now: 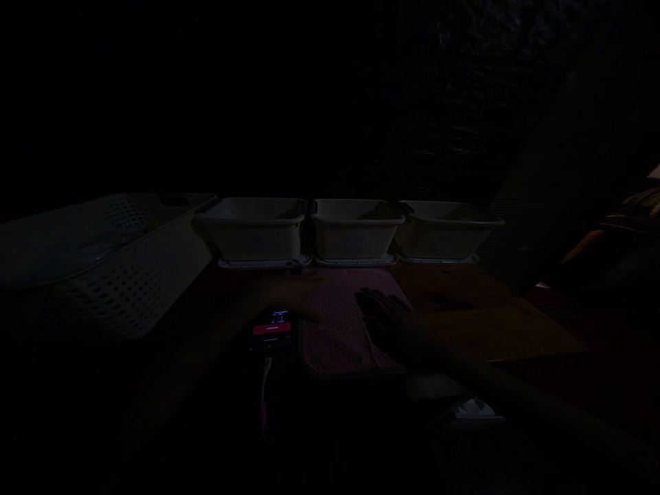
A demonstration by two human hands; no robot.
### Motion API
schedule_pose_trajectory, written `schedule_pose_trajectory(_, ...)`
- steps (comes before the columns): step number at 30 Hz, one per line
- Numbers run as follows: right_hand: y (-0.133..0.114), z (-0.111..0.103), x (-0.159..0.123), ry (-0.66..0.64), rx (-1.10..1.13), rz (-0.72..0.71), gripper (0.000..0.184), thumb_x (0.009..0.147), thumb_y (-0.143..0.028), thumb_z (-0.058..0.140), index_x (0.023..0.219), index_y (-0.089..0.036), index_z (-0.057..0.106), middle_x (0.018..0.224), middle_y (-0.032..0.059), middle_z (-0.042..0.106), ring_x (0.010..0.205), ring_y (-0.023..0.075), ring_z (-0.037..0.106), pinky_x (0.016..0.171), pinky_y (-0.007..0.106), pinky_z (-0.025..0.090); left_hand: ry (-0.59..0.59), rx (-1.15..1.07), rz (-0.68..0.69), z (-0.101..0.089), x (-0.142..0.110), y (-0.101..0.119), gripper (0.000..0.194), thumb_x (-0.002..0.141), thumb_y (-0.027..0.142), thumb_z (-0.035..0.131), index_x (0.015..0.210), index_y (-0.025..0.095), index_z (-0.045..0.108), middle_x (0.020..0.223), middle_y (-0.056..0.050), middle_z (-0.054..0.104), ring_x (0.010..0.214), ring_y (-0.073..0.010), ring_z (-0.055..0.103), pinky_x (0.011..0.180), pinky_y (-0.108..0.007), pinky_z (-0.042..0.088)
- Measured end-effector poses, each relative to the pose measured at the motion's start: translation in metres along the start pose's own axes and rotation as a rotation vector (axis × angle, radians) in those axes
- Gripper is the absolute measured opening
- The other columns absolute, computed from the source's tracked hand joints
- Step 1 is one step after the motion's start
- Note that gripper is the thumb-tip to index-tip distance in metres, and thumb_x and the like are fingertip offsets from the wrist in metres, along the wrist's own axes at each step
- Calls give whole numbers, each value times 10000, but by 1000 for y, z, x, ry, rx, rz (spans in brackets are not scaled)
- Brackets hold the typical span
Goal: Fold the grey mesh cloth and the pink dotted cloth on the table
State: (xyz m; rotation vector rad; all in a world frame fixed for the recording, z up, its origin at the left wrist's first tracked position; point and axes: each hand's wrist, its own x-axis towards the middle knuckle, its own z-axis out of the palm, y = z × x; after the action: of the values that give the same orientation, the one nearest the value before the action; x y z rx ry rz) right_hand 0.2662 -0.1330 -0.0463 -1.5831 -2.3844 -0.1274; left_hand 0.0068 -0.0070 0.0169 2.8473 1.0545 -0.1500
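Note:
The scene is very dark. A pink cloth (335, 323) lies flat on the wooden table in front of me. My right hand (392, 323) rests on the cloth's right half, palm down, with its fingers stretched out and pointing left. My left hand (293, 299) is a dim shape at the cloth's left edge, just above a phone (273, 328) with a lit screen. Its fingers are too dark to make out.
Three white tubs (255, 230) (355, 230) (443, 230) stand in a row behind the cloth. A white perforated basket (103, 268) lies at the left. A cable (265, 385) hangs from the phone. A small white object (474, 409) sits at the near right edge.

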Motion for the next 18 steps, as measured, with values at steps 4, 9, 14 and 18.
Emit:
schedule_pose_trajectory(4,1,1,0,2,3,-11,535,1008,-353,288,1490,-156,410,1552,113,369,1440,239,360,1157,511,332,-90,16,25,-4,2,5,1093,685,629,746,1538,130,280,1607,-149,213,1457,-348,264,1175,-401,222)
schedule_pose_trajectory(9,-2,-4,0,-32,-17,-17,531,1010,-337,286,1479,-128,424,1545,124,372,1443,254,350,1159,528,321,-204,28,151,-3,2,10,1191,669,656,728,1583,174,136,1635,-134,46,1514,-325,58,1214,-446,96)
schedule_pose_trajectory(14,-4,-7,0,-47,-28,-8,536,1008,-329,290,1481,-111,418,1547,112,369,1440,259,355,1163,525,319,-265,-15,204,1,1,9,1127,727,637,689,1586,196,108,1636,-127,-1,1518,-293,1,1214,-466,46)
schedule_pose_trajectory(18,-2,-4,1,-44,-11,1,542,1009,-349,291,1487,-125,409,1551,106,362,1437,255,363,1157,531,327,-268,-38,190,3,3,7,1192,681,613,745,1588,217,81,1631,-145,-5,1512,-324,3,1200,-522,61)
